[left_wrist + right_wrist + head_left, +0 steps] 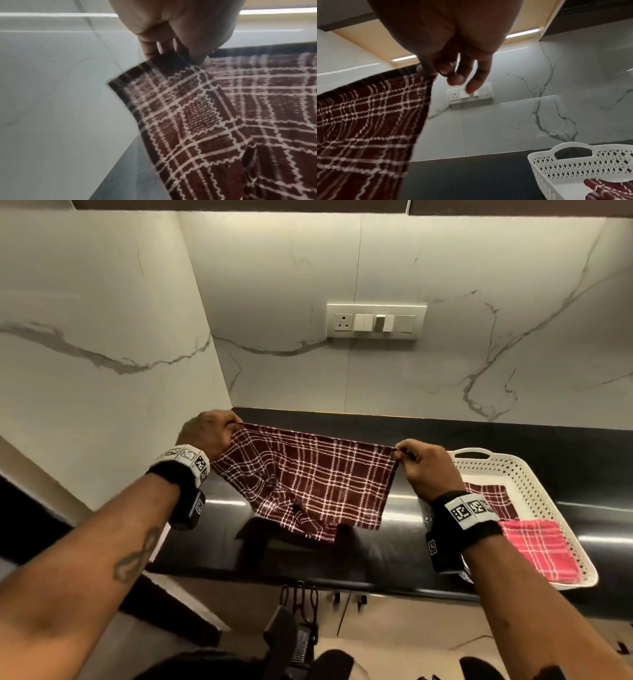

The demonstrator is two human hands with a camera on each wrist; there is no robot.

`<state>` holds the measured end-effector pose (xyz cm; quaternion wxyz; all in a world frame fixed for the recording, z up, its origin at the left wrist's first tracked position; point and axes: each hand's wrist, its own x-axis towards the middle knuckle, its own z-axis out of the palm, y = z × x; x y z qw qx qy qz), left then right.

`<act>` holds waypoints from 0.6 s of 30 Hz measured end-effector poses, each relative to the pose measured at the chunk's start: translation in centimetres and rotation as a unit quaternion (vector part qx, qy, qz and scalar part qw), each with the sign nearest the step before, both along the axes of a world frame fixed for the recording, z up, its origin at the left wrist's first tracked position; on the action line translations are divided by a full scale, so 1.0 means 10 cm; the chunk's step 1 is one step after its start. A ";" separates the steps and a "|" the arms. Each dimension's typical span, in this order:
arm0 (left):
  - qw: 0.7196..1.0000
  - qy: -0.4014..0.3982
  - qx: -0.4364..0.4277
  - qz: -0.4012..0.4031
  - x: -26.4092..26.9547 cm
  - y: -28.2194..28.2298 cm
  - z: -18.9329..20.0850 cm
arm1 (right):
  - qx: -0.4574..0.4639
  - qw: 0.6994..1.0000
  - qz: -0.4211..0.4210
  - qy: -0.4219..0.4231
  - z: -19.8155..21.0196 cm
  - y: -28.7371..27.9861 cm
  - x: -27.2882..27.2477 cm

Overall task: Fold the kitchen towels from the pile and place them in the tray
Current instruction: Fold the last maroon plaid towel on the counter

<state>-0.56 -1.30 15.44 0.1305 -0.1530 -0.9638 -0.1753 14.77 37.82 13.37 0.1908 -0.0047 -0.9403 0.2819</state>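
Item one: maroon towel (pixel 308 481), checked with white lines. We are holding it stretched in the air above the counter (pixel 376 559), its top edge taut between both hands and its lower edge hanging crumpled just over the black surface.

Item two: left hand (pixel 209 433). It is pinching the towel's left top corner between thumb and curled fingers; the left wrist view is showing the fingers (pixel 150 50) closed on the dark hem.

Item three: right hand (pixel 424 467). It is pinching the right top corner with thumb and forefinger, while the remaining fingers (pixel 477 79) are hanging loose, one wearing a ring.

Item four: white tray (pixel 534 487), perforated and handled, sitting on the counter to our right, near the right hand. It is containing a folded maroon towel (pixel 493 498) toward the back and a folded pink towel (pixel 537 549) toward the front.

Item five: switch plate (pixel 376 321), set in the marble wall (pixel 274 285) behind the counter.

Item six: black wrist bands, one on each arm, carrying printed markers.
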 end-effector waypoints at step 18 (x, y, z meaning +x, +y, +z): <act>0.981 0.062 0.172 0.068 -1.26 0.07 1.17 | -0.103 0.968 -0.176 0.149 1.42 0.07 -1.49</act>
